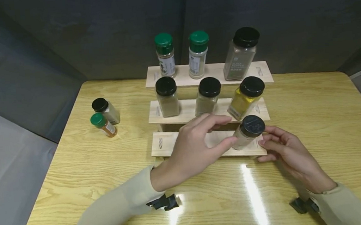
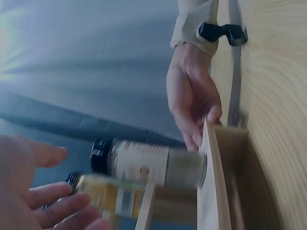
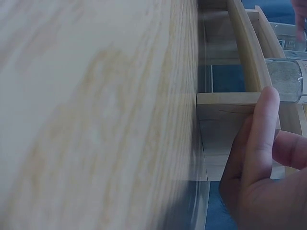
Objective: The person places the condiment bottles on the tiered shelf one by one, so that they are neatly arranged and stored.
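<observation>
A clear jar with a black shaker lid (image 1: 252, 126) stands at the right end of the wooden rack's lowest shelf (image 1: 215, 148). My left hand (image 1: 196, 148) is beside it, thumb and fingers spread; the left wrist view shows a gap between these fingers and the jar (image 2: 144, 160). With my right hand (image 1: 290, 155) I grip the right end of that lowest shelf. In the right wrist view, a finger of the right hand (image 3: 261, 143) lies against the shelf's end corner, and the jar's glass base (image 3: 285, 81) rests on the board just behind.
Black-lidded jars (image 1: 206, 98) line the middle shelf, one with yellow contents (image 1: 241, 102). Two green-capped bottles (image 1: 166, 58) and a large black pepper jar (image 1: 240, 58) occupy the top shelf. At the table's left stand a black-lidded jar (image 1: 112, 114) and a small green-capped bottle (image 1: 108, 128).
</observation>
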Demonstrator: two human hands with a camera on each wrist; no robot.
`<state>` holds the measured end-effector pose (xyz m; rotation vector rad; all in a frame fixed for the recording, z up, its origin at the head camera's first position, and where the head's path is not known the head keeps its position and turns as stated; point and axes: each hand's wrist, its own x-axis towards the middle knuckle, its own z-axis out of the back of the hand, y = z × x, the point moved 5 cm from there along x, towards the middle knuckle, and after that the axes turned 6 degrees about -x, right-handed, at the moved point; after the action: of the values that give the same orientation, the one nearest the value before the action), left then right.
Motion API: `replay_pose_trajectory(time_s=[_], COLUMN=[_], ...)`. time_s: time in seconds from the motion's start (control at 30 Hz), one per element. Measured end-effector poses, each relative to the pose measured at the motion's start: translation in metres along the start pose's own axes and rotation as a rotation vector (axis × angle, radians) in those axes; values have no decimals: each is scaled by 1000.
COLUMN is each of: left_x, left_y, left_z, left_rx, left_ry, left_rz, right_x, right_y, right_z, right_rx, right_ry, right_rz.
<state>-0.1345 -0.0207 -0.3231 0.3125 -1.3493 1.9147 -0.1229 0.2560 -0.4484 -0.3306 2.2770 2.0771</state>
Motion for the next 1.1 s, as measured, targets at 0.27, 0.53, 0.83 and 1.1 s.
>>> replay_pose_trajectory(time_s=[0.27, 0.53, 0.83, 1.1], left_x=[-34, -70, -108, -122], left_y=[8, 27, 41, 50], left_z=[55, 121, 184, 212], left_rx=[-78, 19, 130, 218], left_ry=[-174, -373, -646, -754], left_rz=[-21, 57, 153, 184], right_x=[1, 1, 1, 1], right_y=[-1, -2, -2, -2], right_z=[1, 1, 0, 0], right_rx=[15, 23, 30, 40], right_ry=[8, 4, 13, 19], right_rz=[6, -2, 9, 18])
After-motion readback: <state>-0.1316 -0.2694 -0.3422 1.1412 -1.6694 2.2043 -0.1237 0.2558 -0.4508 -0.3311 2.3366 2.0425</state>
